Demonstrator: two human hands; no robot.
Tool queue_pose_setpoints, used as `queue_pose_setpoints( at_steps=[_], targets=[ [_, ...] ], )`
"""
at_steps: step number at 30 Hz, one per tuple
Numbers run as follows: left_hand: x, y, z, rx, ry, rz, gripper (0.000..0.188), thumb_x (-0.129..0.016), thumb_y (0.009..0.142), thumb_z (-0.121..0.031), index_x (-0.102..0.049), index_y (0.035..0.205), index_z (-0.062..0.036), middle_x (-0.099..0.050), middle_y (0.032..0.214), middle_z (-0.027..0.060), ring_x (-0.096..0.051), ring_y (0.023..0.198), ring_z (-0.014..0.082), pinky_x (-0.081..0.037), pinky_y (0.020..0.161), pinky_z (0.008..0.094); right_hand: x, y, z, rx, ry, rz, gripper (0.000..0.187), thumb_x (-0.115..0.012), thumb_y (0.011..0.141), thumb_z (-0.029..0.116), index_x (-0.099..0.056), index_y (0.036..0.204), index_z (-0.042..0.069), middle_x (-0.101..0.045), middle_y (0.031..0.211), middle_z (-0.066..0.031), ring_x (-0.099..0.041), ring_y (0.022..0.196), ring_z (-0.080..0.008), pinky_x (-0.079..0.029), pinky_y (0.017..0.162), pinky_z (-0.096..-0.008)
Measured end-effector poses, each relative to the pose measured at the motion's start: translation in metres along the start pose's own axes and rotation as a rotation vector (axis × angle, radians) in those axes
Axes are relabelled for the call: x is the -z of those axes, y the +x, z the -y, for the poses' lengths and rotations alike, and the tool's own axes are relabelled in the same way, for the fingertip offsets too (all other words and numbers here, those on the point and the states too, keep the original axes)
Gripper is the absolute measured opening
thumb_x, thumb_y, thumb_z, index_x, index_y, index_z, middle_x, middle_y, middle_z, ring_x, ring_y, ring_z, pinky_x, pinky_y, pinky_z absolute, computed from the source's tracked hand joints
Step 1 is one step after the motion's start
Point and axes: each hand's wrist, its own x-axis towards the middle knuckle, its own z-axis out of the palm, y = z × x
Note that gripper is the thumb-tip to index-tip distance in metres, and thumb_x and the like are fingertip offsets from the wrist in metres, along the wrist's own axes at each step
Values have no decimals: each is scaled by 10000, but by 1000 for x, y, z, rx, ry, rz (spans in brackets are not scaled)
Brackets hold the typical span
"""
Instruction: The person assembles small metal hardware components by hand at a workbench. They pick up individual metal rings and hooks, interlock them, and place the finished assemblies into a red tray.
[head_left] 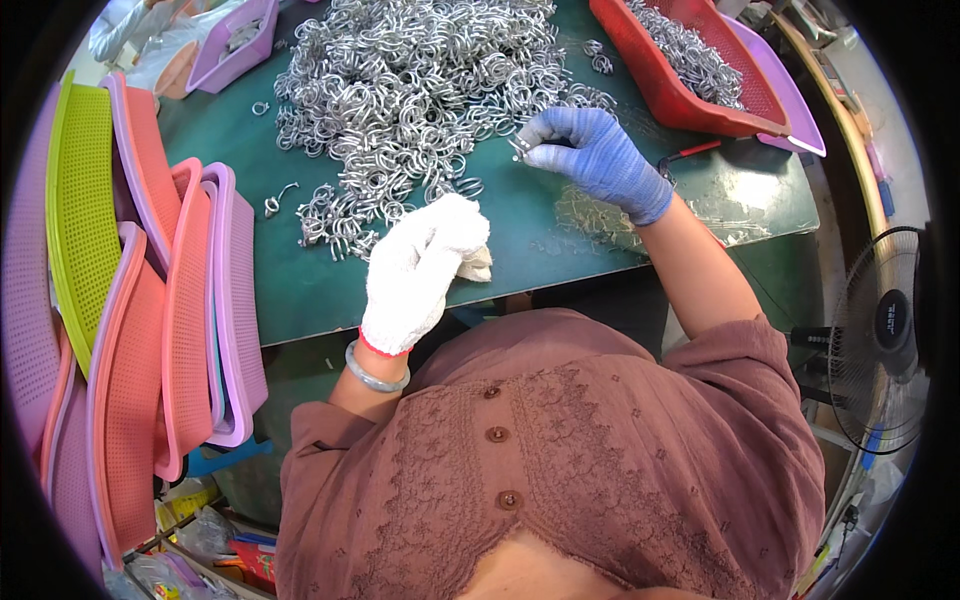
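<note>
My right hand (603,160), in a blue-grey glove, pinches a small metal piece (519,148) between thumb and fingers above the table. It looks like one of the silvery rings, though only its end shows. My left hand (422,262), in a white knit glove with a red cuff, is closed near the table's front edge. Pale fabric (476,265) shows under its fingers; whatever they hold is hidden. Just beyond both hands lies a large heap of silvery metal rings (410,90), spilling toward my left hand. One loose piece (280,200) lies left of the heap.
On the far right of the green table (330,290) stands a red basket (690,110) with more metal parts, overlapping a purple tray (770,85). Stacked plastic baskets (135,340) crowd the left side. A black fan (885,335) stands at the right. A red-handled tool (695,151) lies near the red basket.
</note>
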Motion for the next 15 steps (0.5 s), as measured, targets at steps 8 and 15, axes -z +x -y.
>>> queue_pose_setpoints(
  at_steps=[8, 15],
  targets=[
    [1, 0, -2, 0, 32, 33, 276, -550, 932, -108, -573, 1139, 73, -651, 790, 139, -628, 650, 179, -529, 634, 280, 2, -8, 25, -157, 340, 26, 129, -701, 813, 45, -685, 941, 31, -664, 851, -16, -612, 789, -75, -510, 742, -238],
    [0, 1, -1, 16, 37, 13, 292, -566, 922, -100, -558, 1156, 73, -651, 783, 132, -625, 650, 170, -523, 625, 278, -1, -13, 28, -65, 363, 5, 124, -701, 823, 65, -685, 943, 37, -658, 843, -6, -606, 783, -72, -506, 740, -239]
  ],
)
